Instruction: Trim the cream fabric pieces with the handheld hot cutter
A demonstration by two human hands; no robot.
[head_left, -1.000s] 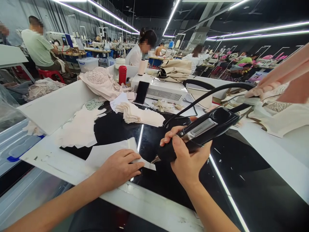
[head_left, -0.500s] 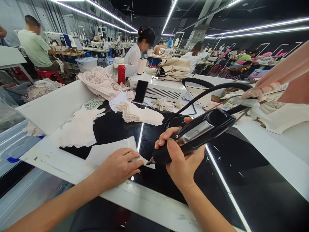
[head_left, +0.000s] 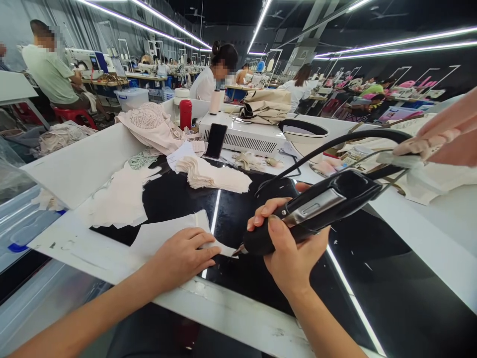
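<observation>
The left hand (head_left: 188,253) is lying flat with fingers extended, pressing a white piece (head_left: 160,231) onto the glossy black surface (head_left: 257,293). The right hand (head_left: 294,253) is gripping a black handheld tool (head_left: 316,201), whose tip is pointing at the piece's narrow end. Behind the tool, a thick black cable (head_left: 328,148) is arching between the right hand and a white vented box (head_left: 242,133). Pale fabric layers (head_left: 218,175) are lying beyond the piece; a phone (head_left: 216,140) is standing behind them, and a red flask (head_left: 185,114) farther back.
</observation>
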